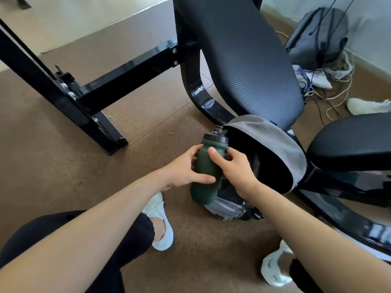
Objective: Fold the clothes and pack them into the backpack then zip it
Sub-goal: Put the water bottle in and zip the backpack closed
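A grey backpack (273, 140) stands on the brown floor against a black padded bench, its top flap wide open and its inside dark. A dark green water bottle (206, 163) with a black cap sits in the backpack's left side pocket. My left hand (186, 168) grips the bottle's body from the left. My right hand (234, 163) holds it from the right, thumb across the front. No clothes show in this view.
The black bench seat (239, 49) and its curved frame (194, 85) rise behind the backpack; a second pad (349, 140) is at right. A black metal frame (63, 87) crosses the left. Another grey backpack (317, 37), cables and white shoes lie at the far right wall.
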